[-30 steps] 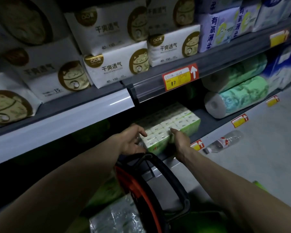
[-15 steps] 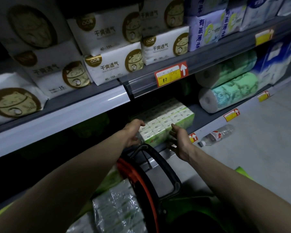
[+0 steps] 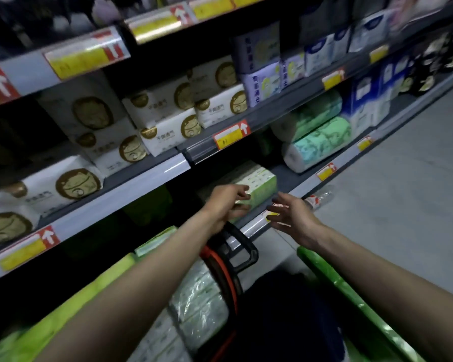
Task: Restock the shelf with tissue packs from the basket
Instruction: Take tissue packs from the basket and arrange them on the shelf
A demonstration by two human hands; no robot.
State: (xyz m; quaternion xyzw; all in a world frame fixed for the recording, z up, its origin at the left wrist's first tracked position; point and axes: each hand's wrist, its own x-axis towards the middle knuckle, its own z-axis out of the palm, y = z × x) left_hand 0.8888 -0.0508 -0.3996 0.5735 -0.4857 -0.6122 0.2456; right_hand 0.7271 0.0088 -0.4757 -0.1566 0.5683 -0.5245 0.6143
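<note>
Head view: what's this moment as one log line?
tissue pack: on bottom shelf | left hand: open, at pack's front | right hand: open, off pack | basket: packs inside

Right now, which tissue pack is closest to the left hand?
The green-and-white pack on the bottom shelf, right by the left hand; basket packs lie lower, cat-logo packs a shelf up.

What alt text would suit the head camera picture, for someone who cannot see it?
A person's left hand touches the front of a green tissue pack on the bottom shelf, and the open right hand hovers beside it. Below, a basket holds more wrapped packs.
</note>
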